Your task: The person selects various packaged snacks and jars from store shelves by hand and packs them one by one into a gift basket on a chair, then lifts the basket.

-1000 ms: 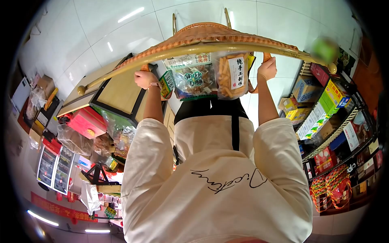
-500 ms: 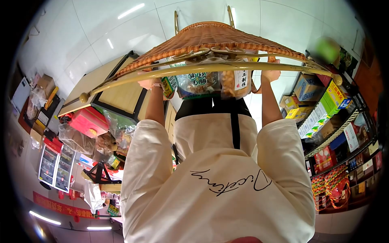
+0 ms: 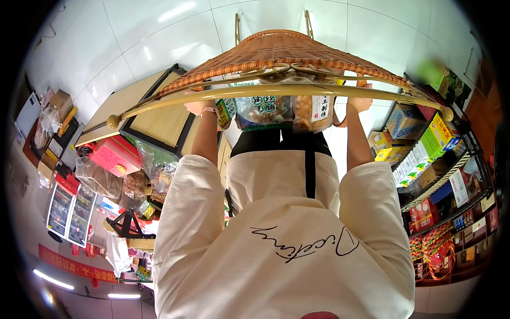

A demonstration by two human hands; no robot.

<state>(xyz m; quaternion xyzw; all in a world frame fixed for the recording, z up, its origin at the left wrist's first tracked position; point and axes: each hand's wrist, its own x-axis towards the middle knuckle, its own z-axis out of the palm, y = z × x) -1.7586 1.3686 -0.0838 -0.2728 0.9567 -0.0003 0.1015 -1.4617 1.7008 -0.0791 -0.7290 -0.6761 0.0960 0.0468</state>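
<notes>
A woven rattan piece (image 3: 287,47), seemingly a chair back, spans the top centre, with a curved pale pole (image 3: 265,91) across it. Behind the pole, my left hand (image 3: 197,106) is closed around a brown rattan part at the left. At the right, my right hand (image 3: 361,102) is closed on the matching rattan part, its fingers partly hidden by the pole. Between the hands are a clear bag with green lettering (image 3: 261,110) and a bag of tan snack pieces (image 3: 304,112), both partly covered. A green packet (image 3: 225,112) lies beside my left hand.
Tan cabinets (image 3: 154,119) and a red box (image 3: 116,155) stand at the left. Shelves at the right hold a blue box (image 3: 402,123), yellow boxes (image 3: 392,148) and other goods. Thin rattan legs extend over the tiled floor (image 3: 276,15) ahead.
The rattan back has tilted, showing more of its weave. The pole has come lower across the view, over the bags and my hands. Both hands have shifted slightly right and keep their hold.
</notes>
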